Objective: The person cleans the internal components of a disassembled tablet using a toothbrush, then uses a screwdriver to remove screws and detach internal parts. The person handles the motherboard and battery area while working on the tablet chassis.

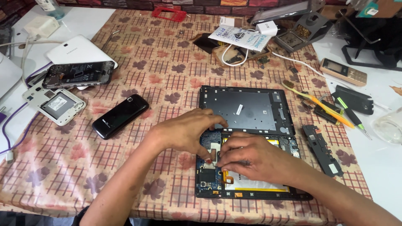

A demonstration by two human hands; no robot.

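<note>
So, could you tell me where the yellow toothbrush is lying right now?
In the head view, the yellow toothbrush lies on the right side of the table, just right of the black tablet back panel and left of the green-tipped screwdriver.

Blk phone (120,116), toothbrush (316,103), gold keypad phone (343,72), red frame (169,14) on checked tablecloth (167,71).

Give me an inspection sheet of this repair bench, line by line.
Surface: table under a checked, leaf-print cloth.
Job's things: opened tablet, board and battery exposed; its dark back panel lies behind it.
Clutter: black phone, gutted phone, white phone shell, toothbrush, gold keypad phone.
Grippers: left hand and right hand both press fingertips on the tablet's board; nothing gripped.
Cables: purple cable, white cable.
Surroundings: brick wall.
</note>
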